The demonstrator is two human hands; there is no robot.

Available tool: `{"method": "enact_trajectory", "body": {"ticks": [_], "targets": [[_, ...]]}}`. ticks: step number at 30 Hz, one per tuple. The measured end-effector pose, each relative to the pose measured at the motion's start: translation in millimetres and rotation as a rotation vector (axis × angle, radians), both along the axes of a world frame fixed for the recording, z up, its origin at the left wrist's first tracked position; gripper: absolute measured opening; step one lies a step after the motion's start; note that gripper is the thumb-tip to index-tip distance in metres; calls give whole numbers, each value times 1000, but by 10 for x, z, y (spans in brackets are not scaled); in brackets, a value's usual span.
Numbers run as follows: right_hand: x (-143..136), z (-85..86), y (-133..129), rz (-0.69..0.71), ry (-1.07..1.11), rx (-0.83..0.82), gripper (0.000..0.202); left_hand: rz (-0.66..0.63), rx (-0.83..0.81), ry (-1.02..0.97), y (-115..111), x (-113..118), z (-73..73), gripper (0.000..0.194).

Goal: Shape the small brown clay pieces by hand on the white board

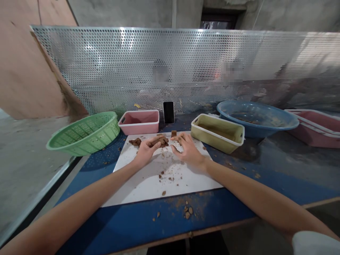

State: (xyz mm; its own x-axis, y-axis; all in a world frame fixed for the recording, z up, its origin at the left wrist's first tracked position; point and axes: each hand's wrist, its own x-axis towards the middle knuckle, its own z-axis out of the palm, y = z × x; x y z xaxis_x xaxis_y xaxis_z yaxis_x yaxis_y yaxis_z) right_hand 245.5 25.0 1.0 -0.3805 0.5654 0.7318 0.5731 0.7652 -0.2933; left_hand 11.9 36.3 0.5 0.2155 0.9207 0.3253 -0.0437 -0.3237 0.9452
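Note:
A white sheet [148, 184] lies on the blue table, scattered with brown crumbs. At its far side, my left hand [147, 150] rests against several brown clay-like pieces [164, 141], thumb and fingers apart; whether it grips one is hidden. A darker brown lump [135, 142] sits just left of that hand. My right hand [186, 148] is over the sheet's right part, its fingers spread and its thumb apart, with nothing visibly held. Beyond its fingertips stands a small brown block [173, 133].
Behind the sheet are a pink basket [139, 128], an upright phone [168, 112] and a yellow-green basket [215, 136]. A green colander [85, 136] is at left; a blue basin [260, 127] and pink baskets [316, 136] at right. Perforated metal [186, 71] stands behind.

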Motion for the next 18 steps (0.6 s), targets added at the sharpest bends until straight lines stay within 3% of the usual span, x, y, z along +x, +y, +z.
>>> {"method": "enact_trajectory", "body": {"ticks": [3,7,13,18], "targets": [[4,-39,42,7,32,-21,23,-79,-128,-183,29,21,-18,60],[3,-63,64,4,43,-61,21,-101,-244,-255,55,30,-12,52],[-5,-58,56,24,43,-90,21,-44,-263,-189,70,48,-36,53],[-2,-65,51,23,30,-96,22,21,-127,-19,44,51,-40,57]]}}
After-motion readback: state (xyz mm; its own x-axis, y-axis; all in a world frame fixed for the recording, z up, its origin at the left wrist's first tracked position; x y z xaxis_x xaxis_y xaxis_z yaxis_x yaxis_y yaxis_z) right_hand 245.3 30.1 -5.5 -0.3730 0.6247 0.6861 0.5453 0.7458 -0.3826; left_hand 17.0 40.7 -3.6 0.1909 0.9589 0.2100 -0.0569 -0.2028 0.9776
